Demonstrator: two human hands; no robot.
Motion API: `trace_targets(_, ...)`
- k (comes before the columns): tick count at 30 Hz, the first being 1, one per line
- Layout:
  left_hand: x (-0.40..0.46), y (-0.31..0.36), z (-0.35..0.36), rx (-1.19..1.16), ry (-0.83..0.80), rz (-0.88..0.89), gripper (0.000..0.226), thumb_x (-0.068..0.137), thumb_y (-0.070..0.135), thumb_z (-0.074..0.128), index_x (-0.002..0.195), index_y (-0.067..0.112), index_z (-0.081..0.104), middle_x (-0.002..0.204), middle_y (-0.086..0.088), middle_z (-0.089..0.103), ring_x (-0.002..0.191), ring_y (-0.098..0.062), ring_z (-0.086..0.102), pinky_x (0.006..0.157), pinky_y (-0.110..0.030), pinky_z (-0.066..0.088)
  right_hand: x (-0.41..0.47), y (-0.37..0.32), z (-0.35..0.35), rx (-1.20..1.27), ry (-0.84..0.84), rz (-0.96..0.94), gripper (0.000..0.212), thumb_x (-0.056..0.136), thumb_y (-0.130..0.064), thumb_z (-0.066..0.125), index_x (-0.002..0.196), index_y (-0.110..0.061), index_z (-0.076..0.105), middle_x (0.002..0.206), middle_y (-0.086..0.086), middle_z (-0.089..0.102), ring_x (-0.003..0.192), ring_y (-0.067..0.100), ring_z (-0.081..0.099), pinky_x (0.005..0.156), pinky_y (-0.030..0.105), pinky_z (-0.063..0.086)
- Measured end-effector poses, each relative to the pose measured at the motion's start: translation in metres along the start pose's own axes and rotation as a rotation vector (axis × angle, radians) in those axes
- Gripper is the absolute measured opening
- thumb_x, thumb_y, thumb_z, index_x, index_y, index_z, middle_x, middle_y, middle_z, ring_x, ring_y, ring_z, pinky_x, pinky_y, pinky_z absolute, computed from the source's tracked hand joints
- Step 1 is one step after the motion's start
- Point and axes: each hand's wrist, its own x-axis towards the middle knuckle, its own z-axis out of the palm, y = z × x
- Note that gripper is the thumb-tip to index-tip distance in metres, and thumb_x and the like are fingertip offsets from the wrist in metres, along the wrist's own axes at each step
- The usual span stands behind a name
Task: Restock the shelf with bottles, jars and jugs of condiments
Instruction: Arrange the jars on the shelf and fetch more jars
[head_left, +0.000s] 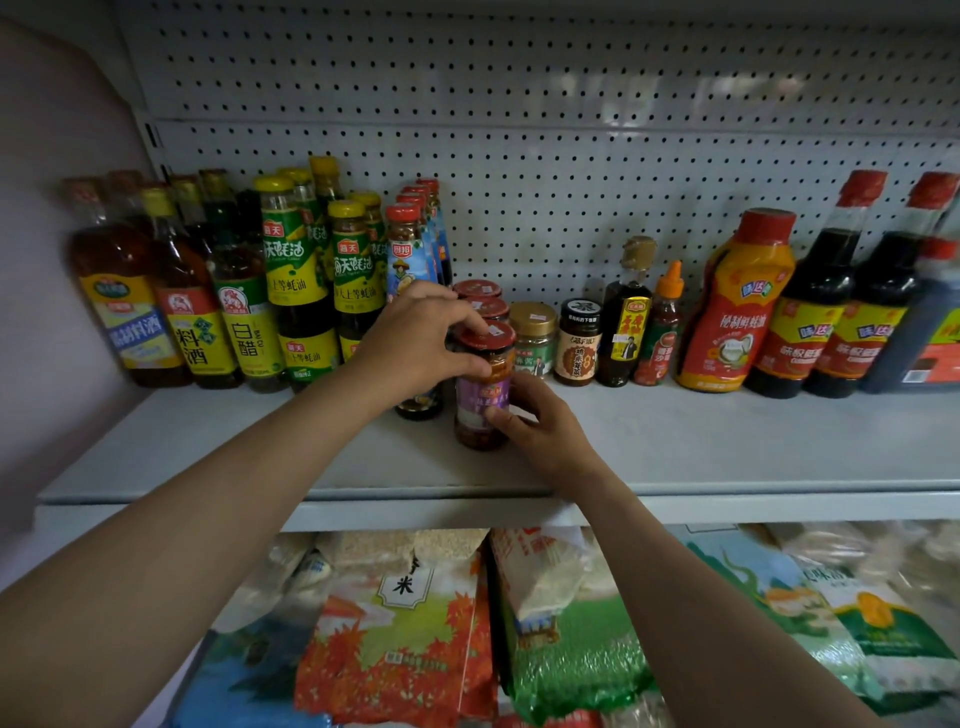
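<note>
Hands (415, 338) (540, 431) gripping red-lidded jar (483, 384), brown chunky sauce inside, on shelf (727, 441)

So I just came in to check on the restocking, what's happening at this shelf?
A person is setting a red-lidded glass jar with a purple label on the grey metal shelf, in front of two more red-lidded jars. The left hand holds the jar at the lid and the right hand grips its lower part. Yellow-capped sauce bottles stand to the left; a gold-lidded jar and an orange squeeze bottle stand to the right.
</note>
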Motion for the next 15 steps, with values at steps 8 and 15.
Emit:
trace_targets(8,0.005,0.002,0.008,0.019,0.093,-0.02,0.038,0.069,0.04,0.087,0.102,0.031,0.071,0.108,-0.001,0.044,0.1,-0.015,0.043,0.089,-0.029,0.04,0.005,0.001,0.002,-0.06,0.039,-0.008,0.05,0.091,-0.032,0.072,0.138,-0.026,0.054,0.128,-0.009,0.065,0.119,0.003,0.059,0.103,0.038,0.051)
trace_targets(15,0.014,0.0,0.015,0.031,0.083,-0.054,0.033,0.073,0.039,0.084,0.1,0.032,0.067,0.106,0.001,0.055,0.098,-0.016,0.049,0.082,-0.034,0.047,0.013,-0.001,0.008,-0.069,0.02,0.026,0.051,0.096,-0.03,0.066,0.143,-0.027,0.046,0.138,-0.004,0.057,0.124,0.008,0.053,0.099,0.029,0.048)
